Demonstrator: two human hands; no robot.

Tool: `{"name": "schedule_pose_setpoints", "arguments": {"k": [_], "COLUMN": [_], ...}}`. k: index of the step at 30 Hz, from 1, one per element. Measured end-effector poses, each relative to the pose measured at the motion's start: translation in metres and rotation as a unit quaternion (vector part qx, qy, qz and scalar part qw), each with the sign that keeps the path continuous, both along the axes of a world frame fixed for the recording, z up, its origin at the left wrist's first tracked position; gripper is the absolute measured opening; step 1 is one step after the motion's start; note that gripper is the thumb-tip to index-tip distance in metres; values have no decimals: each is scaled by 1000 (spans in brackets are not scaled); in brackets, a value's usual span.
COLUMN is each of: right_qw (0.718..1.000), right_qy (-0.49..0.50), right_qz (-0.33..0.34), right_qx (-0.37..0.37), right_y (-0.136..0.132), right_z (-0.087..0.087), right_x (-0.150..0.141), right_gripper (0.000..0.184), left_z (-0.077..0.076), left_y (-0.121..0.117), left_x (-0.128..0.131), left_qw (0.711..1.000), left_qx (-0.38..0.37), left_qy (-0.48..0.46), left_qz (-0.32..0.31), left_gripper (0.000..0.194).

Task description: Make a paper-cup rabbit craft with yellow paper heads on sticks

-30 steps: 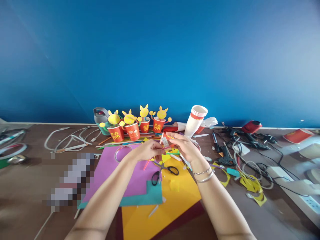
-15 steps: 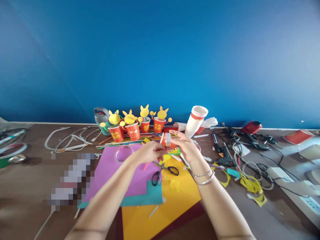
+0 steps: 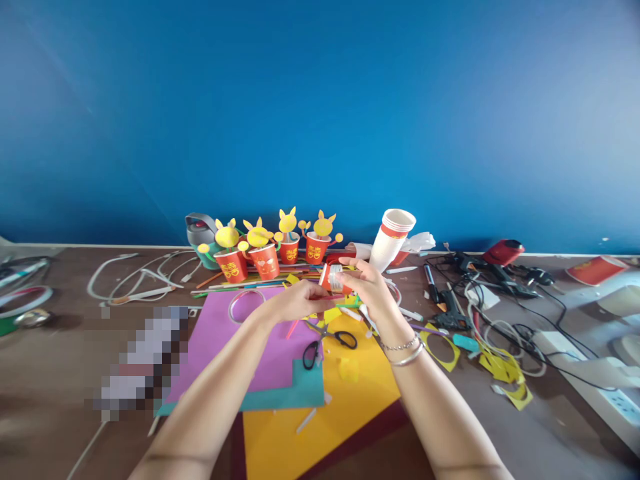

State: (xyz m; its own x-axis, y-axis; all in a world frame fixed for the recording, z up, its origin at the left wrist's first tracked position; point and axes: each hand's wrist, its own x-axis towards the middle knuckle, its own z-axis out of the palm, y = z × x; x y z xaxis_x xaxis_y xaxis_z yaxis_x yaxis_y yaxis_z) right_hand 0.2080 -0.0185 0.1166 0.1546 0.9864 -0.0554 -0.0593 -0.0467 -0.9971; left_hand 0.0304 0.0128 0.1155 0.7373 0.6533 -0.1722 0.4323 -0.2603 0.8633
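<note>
A small red-and-white paper cup (image 3: 325,277) lies on its side between my hands, wrapped with a whitish band (image 3: 336,277). My right hand (image 3: 367,283) has its fingers bent over the cup's right end and holds it. Just below the cup, my left hand (image 3: 300,300) is closed, pinching what looks like a thin red stick (image 3: 331,297); its fingertips are partly hidden. Beneath my hands, black-handled scissors (image 3: 325,332) lie spread on purple paper (image 3: 235,353) and yellow paper (image 3: 320,437).
Several red cups (image 3: 264,262) with yellow animal heads stand along the wall. Right of them is a leaning stack of white cups (image 3: 387,243). Glue gun (image 3: 450,313), cables, yellow scraps (image 3: 505,373) and a power strip (image 3: 617,403) crowd the right. A tape roll (image 3: 246,307) lies on the purple paper.
My right fingers have bent in and shifted slightly over the cup's banded side. My left hand and the cup stay nearly in place; the view shifted a little.
</note>
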Motion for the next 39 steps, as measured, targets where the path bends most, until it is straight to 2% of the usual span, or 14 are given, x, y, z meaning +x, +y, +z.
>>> {"name": "schedule_pose_setpoints", "arguments": {"k": [14,25,28,31,34,39], "right_qw": [999,996,993,992,988,960], "right_qy": [30,67,77,34,-71,-214], "right_qz": [3,41,69,86,79,37], "right_qx": [24,45,62,86,117,178], "right_y": [-5,-11,-14,-20,-25,-31], "right_z": [5,3,6,10,10,9], "right_x": [-7,-12,-12,-15,-18,-20], "right_gripper": [48,47,47,46,48,44], "left_z": [0,-2,-5,-6,-4,3], "left_y": [-2,2,5,9,12,10], "left_x": [3,3,2,-1,-3,-3], "left_qw": [999,996,994,991,987,974], "left_qx": [-15,-58,-67,-59,-41,-18], "left_qy": [15,12,3,-24,-57,-149], "left_qz": [43,59,84,122,144,171], "left_gripper": [35,41,43,38,35,24]}}
